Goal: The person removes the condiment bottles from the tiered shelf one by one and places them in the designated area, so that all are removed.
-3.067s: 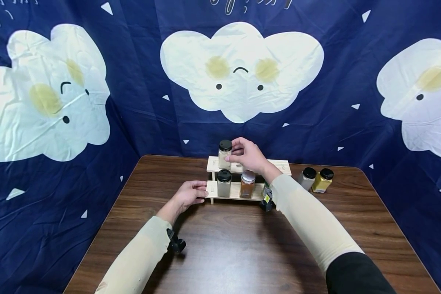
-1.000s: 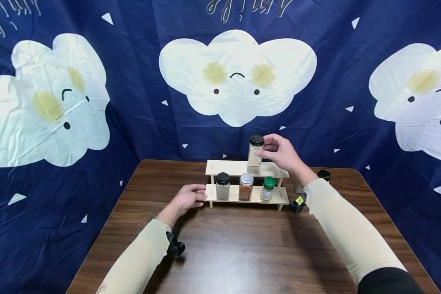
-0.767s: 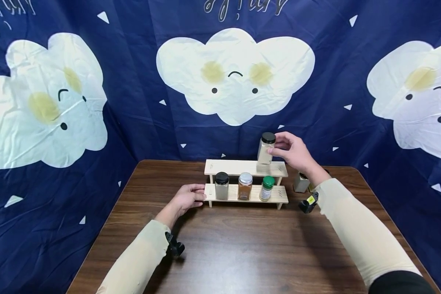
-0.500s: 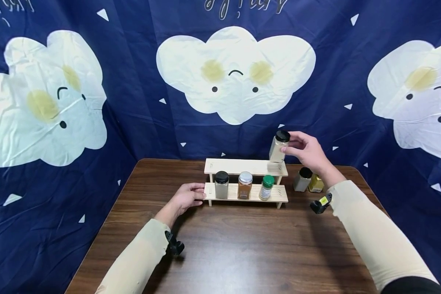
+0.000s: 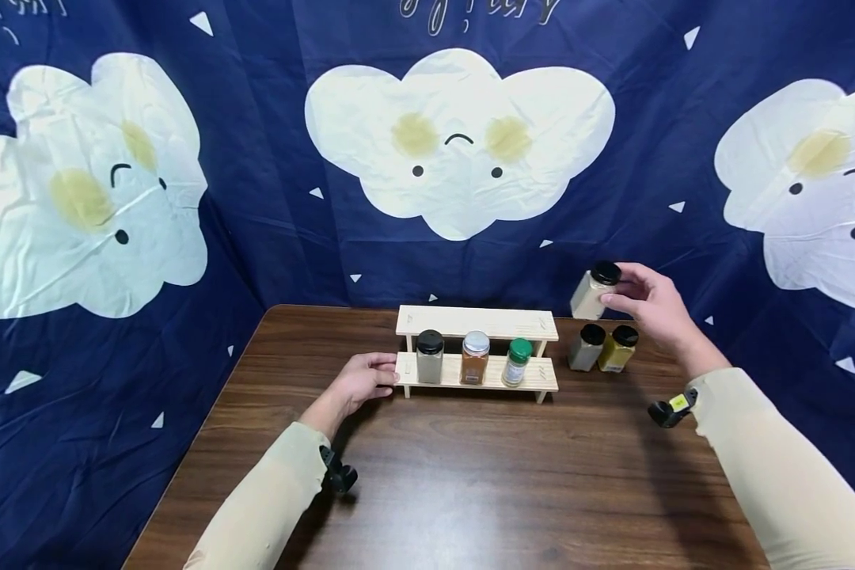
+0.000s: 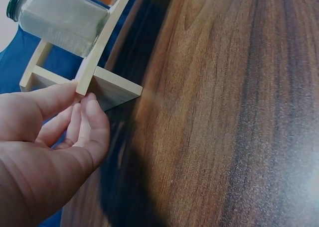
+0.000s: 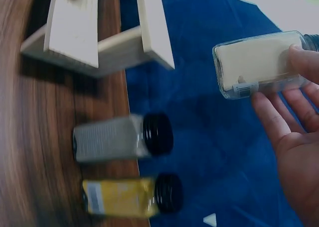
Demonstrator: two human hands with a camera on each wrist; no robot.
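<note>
My right hand [image 5: 655,310] pinches a black-capped jar of pale powder [image 5: 593,294], tilted in the air behind and above two table jars. In the right wrist view, thumb and fingers grip that jar [image 7: 261,62] near its cap. My left hand [image 5: 359,381] holds the left end of the lower shelf of a two-step wooden rack [image 5: 484,323]; the left wrist view has thumb and fingers pinching the board's end [image 6: 89,70]. On the lower shelf stand a black-capped grey jar [image 5: 430,360], a silver-capped orange jar [image 5: 474,360] and a green-capped jar [image 5: 516,364]. The upper shelf holds nothing.
Right of the rack, a black-capped grey jar [image 5: 586,350] and a yellow jar [image 5: 617,351] stand close together on the brown wooden table [image 5: 470,475]. A dark blue cloth with cloud prints [image 5: 271,158] hangs behind and beside the table.
My right hand has carried the pale jar from the upper shelf's left part rightwards, off the rack and over beyond its right end. My left hand has stayed at the rack's left end.
</note>
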